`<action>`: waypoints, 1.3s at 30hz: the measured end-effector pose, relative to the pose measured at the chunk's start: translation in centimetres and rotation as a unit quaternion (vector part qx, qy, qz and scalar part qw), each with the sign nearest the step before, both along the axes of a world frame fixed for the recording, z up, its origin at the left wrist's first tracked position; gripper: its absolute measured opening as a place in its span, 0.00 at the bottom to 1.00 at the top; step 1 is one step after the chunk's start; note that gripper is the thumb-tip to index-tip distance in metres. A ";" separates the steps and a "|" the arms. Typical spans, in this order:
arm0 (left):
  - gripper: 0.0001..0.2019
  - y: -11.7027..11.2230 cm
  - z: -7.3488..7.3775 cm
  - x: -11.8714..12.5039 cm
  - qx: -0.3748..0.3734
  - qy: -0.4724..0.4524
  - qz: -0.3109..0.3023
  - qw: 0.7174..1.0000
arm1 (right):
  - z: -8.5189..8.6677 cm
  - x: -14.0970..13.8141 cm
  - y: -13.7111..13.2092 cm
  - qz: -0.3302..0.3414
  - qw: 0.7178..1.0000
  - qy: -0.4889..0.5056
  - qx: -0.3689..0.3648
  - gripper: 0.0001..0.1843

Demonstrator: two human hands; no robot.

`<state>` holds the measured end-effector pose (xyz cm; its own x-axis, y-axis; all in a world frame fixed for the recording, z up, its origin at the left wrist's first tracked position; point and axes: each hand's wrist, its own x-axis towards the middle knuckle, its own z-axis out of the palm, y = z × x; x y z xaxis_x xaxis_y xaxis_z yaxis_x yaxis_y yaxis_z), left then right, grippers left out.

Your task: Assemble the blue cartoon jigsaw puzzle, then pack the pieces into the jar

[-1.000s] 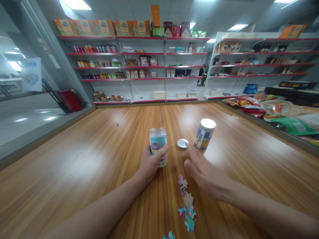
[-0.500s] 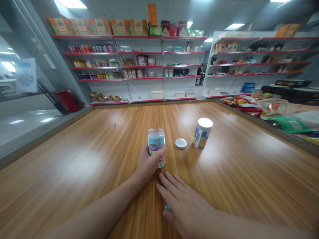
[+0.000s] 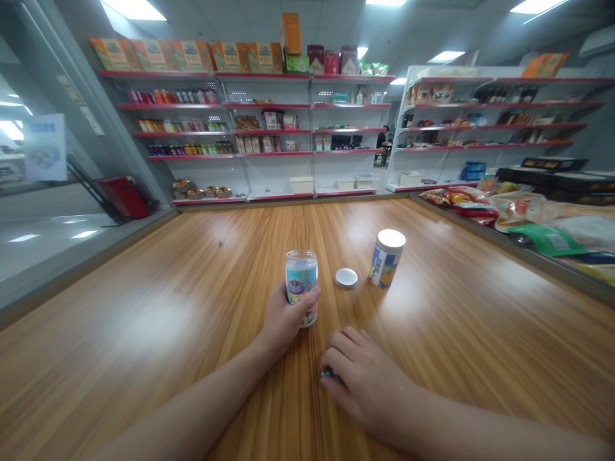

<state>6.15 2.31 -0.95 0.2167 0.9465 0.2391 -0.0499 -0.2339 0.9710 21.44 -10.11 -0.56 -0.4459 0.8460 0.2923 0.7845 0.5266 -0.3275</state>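
Observation:
My left hand (image 3: 284, 318) is wrapped round a clear jar (image 3: 301, 282) with a colourful blue label. The jar stands upright on the table, its mouth uncovered. To the right of it, a round white lid (image 3: 346, 278) lies flat on the wood. Nearer to me, my right hand (image 3: 358, 371) rests low over the table with curled fingers. A small teal thing (image 3: 329, 374) shows between its thumb and fingers; most of it is hidden, so its kind is unclear.
A canister (image 3: 387, 258) with a white lid and blue-yellow label stands at the right on the wooden table (image 3: 216, 301). A tiny object (image 3: 220, 243) lies far left. Packaged snacks (image 3: 548, 240) line the right edge. Stocked shelves (image 3: 269, 153) rise behind.
My right hand has gone from flat with stretched fingers to curled round the small teal thing, shifting slightly right. My left hand still holds the jar. The view has moved slightly.

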 end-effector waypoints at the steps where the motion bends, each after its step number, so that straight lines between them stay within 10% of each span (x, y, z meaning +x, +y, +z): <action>1: 0.18 0.0 0.0 0.0 0.003 0.002 -0.002 1.000 | -0.2 0.0 0.0 -0.003 1.000 -0.003 0.008 0.03; 39: 0.18 -0.1 0.1 0.1 0.028 0.016 -0.034 0.999 | -1.1 -0.2 -1.4 -0.064 0.988 -0.040 0.137 0.14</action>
<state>6.21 2.20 -0.86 0.2890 0.9145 0.2831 -0.0370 -0.2848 0.9579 21.23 -11.47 -1.62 -0.3708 0.7916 0.4857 0.8685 0.4808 -0.1206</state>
